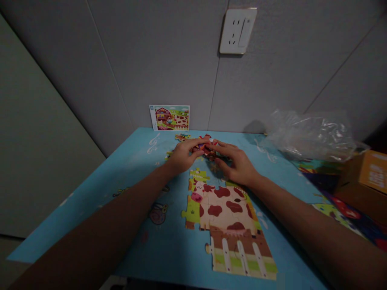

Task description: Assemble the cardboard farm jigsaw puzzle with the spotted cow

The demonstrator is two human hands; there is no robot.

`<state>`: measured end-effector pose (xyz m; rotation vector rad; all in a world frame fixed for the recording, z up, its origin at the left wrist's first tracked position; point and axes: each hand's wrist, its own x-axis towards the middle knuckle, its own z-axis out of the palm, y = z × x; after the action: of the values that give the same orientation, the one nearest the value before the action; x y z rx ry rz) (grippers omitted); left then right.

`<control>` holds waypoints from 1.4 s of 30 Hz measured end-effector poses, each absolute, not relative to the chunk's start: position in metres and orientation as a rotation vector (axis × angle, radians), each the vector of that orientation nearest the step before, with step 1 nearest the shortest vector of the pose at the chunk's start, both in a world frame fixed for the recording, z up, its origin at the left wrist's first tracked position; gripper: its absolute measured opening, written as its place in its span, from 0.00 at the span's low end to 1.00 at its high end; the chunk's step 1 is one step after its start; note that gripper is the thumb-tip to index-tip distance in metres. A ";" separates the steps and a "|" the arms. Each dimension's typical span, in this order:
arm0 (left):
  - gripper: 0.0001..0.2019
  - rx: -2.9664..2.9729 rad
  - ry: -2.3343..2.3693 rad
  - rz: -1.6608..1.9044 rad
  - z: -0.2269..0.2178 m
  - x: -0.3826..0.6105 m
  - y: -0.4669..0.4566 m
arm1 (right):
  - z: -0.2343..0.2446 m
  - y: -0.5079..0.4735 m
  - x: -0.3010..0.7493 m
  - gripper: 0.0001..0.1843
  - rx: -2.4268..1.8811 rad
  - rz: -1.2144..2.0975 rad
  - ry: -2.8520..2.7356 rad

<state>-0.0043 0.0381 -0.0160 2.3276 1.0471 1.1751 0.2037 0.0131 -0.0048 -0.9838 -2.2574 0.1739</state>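
Note:
A group of red and brown puzzle pieces [204, 148] lies toward the back of the table, partly hidden under my fingers. My left hand [184, 155] has its thumb and fingers closed around the left side of these pieces. From the right, my right hand [234, 161] grips them with fingers on top and thumb at the near side. Closer to me is a joined section of puzzle [225, 209] showing a spotted cow above a white fence. Other puzzle pieces [182, 137] lie behind my left hand, and another [169, 154] is half covered by it.
A reference picture card [170, 118] of a farm leans against the wall at the back. The table [133, 161] has a blue patterned cover. At the right are a crumpled clear plastic bag [311, 135] and an orange-brown box [365, 181]. A socket [238, 31] is on the wall.

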 end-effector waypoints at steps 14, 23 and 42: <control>0.19 2.516 1.667 0.640 -0.027 -0.011 0.047 | -0.021 0.031 0.211 0.20 -1.508 0.132 -1.985; 0.15 2.456 1.786 0.638 -0.026 -0.011 0.046 | -0.017 0.030 0.208 0.18 -1.576 0.062 -2.006; 0.12 2.481 1.744 0.674 -0.022 -0.011 0.052 | -0.024 0.035 0.213 0.14 -1.247 0.002 -1.949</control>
<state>-0.0113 0.0515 -0.0222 2.4811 1.7436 0.6745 0.2126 0.0345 -0.0245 -1.2467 -1.9487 0.0025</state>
